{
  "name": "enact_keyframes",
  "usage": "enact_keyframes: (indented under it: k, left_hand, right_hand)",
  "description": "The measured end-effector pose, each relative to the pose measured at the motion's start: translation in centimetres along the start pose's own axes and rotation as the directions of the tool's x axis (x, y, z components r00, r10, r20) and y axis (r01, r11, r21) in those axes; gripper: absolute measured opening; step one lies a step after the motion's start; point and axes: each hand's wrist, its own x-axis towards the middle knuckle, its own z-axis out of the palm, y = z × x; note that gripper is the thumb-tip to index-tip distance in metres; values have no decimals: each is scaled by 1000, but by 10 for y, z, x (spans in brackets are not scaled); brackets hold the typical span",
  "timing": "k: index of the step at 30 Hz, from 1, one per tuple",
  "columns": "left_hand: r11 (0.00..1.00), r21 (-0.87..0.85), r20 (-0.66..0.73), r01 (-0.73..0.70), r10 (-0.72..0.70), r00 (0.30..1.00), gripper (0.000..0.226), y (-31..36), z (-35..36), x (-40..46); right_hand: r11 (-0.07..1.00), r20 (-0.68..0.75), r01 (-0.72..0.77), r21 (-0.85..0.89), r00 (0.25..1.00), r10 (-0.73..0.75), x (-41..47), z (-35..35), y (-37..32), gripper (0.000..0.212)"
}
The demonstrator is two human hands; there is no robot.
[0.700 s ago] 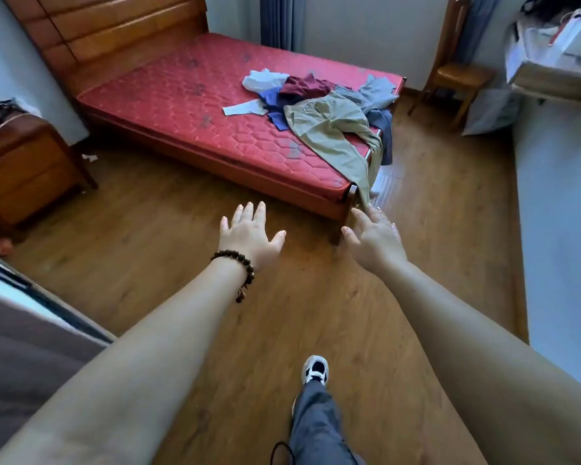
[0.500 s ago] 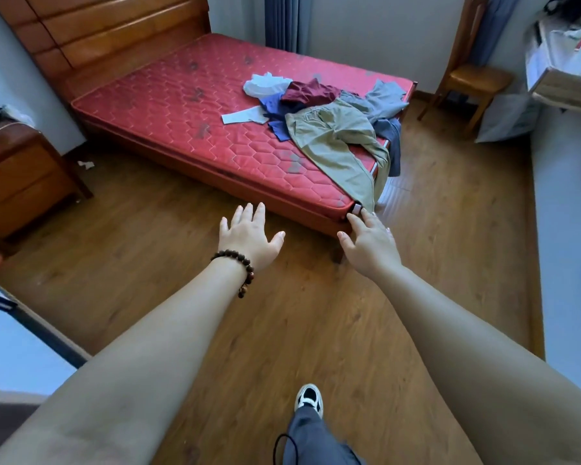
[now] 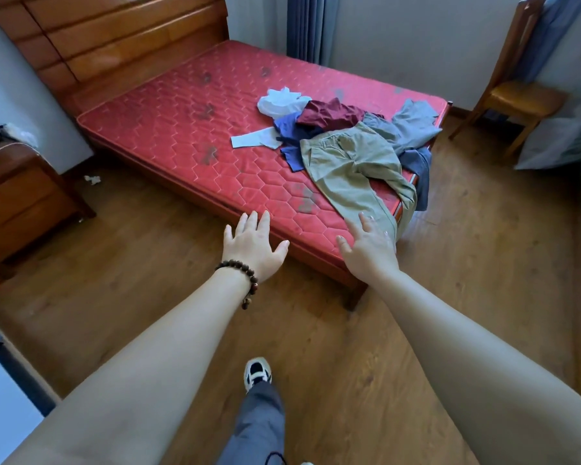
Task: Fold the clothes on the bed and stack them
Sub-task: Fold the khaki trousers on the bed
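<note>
A bare red mattress (image 3: pixel 188 135) lies on a wooden bed. Near its foot sits a loose heap of clothes: olive trousers (image 3: pixel 349 169) on top with one leg hanging over the corner, a maroon garment (image 3: pixel 332 115), a blue one (image 3: pixel 291 127), a white one (image 3: pixel 280 102) and grey pieces (image 3: pixel 410 125). Both arms are stretched forward. My left hand (image 3: pixel 252 245), with a bead bracelet at the wrist, hovers with spread fingers by the mattress's near edge. My right hand (image 3: pixel 369 246) is spread too, its fingertips at the trouser leg's lower end. Neither holds anything.
A wooden nightstand (image 3: pixel 21 196) stands at the left and a wooden chair (image 3: pixel 514 95) at the back right, with a pillow (image 3: pixel 554 146) leaning below it. Wood flooring surrounds the bed. My foot (image 3: pixel 257 372) steps forward on it. Curtains (image 3: pixel 307 25) hang behind.
I have walked closer to the bed. Both outstretched hands, earlier over the floor, now reach the mattress's near edge, and the right one reaches the trouser leg.
</note>
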Motion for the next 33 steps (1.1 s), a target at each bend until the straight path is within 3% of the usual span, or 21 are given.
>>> enact_keyframes:
  k: [13,19,33]
  left_hand:
    - [998,8,100,-70,69,993,77,-57,-7,264]
    - [992,-13,77,-122,123,989,77,-76,-27,367]
    - [981,33,111,-192,187,976,77,-94,-7,580]
  right_hand:
    - [988,31,-153,-32,988,154,242,6,-59,55]
    - [978,40,-206,-12,978,207,330,-3,-83,55]
    - [951,13,-309,7,951,309,530,21,-77,55]
